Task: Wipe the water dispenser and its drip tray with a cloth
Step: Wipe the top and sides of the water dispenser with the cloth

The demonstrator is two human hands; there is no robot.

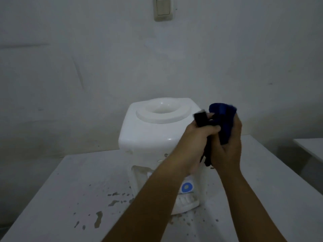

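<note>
A white tabletop water dispenser (pixel 148 133) stands on a white table (pixel 61 189), with no bottle in its round top opening. Its drip tray (pixel 185 203) juts out at the bottom front, below a blue tap (pixel 186 187). A dark blue cloth (pixel 223 119) is bunched between both hands, in the air above the dispenser's front right corner. My left hand (pixel 197 137) grips the cloth's darker left end. My right hand (pixel 229 151) closes around the blue part. My forearms hide much of the dispenser's front.
The table's paint is chipped in dark patches (pixel 98 219) in front of the dispenser. A grey wall rises right behind it, with a light switch (pixel 162 8) high up. Another white surface (pixel 311 149) shows at the far right.
</note>
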